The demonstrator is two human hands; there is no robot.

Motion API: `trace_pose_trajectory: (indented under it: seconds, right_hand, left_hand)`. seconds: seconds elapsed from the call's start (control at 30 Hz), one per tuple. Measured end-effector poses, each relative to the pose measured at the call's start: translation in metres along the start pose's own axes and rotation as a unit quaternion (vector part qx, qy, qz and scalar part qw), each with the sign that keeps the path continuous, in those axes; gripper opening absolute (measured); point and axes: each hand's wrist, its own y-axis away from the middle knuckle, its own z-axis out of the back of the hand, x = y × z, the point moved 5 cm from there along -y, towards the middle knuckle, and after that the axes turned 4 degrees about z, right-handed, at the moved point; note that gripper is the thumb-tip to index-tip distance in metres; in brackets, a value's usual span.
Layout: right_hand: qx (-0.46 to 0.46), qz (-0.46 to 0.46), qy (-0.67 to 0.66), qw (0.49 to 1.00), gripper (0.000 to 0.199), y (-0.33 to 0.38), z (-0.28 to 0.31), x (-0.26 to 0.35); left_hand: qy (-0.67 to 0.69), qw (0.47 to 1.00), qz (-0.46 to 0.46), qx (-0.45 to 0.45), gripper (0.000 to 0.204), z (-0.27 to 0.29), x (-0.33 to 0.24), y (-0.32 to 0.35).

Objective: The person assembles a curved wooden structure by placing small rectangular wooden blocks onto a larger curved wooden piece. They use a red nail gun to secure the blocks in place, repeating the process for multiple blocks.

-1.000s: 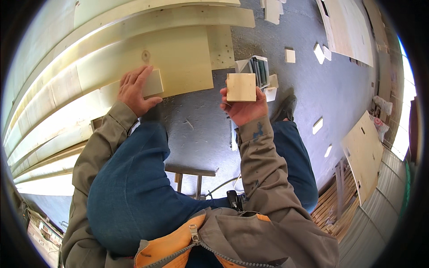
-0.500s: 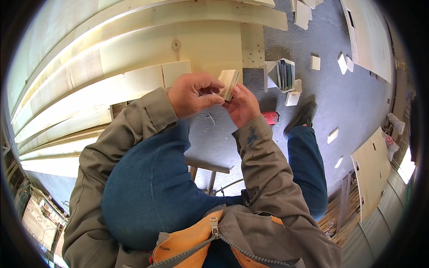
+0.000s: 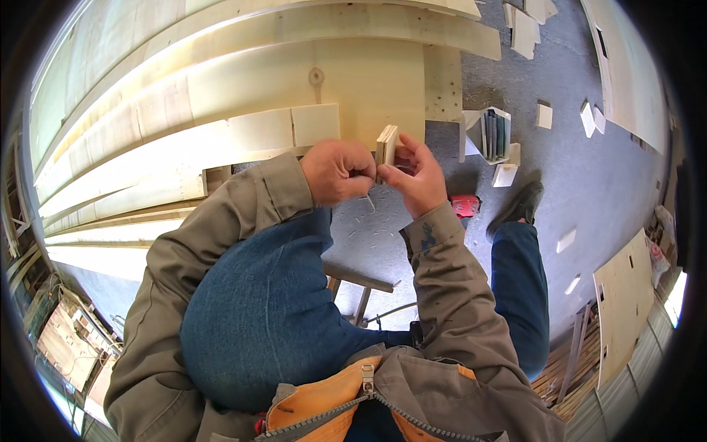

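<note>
Pale wood piece (image 3: 315,122), far L, now freed of your L hand (image 3: 336,172), which is curled just beside the wood block (image 3: 387,147), fingers' grip unclear. Block, ctr., turned from flat to edge-on, so its layers show; your R hand (image 3: 420,177) pinches it betw. thumb & fingers.

Left hand (image 3: 337,172) curled fist-like, right hand (image 3: 421,180) pinching just beside it; forearms (image 3: 460,283) angled inward.
</note>
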Motion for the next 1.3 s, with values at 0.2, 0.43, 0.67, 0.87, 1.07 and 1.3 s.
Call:
trace_pose_trajectory:
  seconds: [0.2, 0.43, 0.67, 0.87, 1.07, 1.3]
  right_hand:
    - [-0.010, 0.076, 0.216, 0.973, 0.085, -0.017, 0.017, 0.023]
    - [-0.031, 0.239, 0.456, 0.857, 0.080, -0.060, 0.016, 0.066]
    - [-0.048, 0.250, 0.616, 0.745, 0.076, -0.104, 0.003, 0.086]
    - [0.139, 0.294, 0.619, 0.715, 0.081, -0.047, -0.009, 0.051]
    - [0.155, 0.289, 0.574, 0.750, 0.073, -0.012, -0.008, 0.062]
    - [0.121, 0.299, 0.567, 0.758, 0.078, -0.061, -0.034, 0.060]
  left_hand:
    - [-0.013, 0.984, 0.087, 0.152, 0.009, -0.018, 0.010, 0.007]
    - [-0.143, 0.946, 0.113, 0.267, 0.035, -0.032, 0.031, 0.014]
    - [-0.169, 0.955, 0.089, 0.225, 0.043, -0.028, 0.042, 0.015]
    - [-0.126, 0.958, 0.120, 0.226, 0.036, -0.017, 0.037, 0.015]
    - [-0.028, 0.989, 0.129, 0.072, 0.036, 0.036, 0.023, 0.031]
    - [-0.320, 0.910, -0.082, -0.249, 0.072, 0.079, 0.002, 0.023]
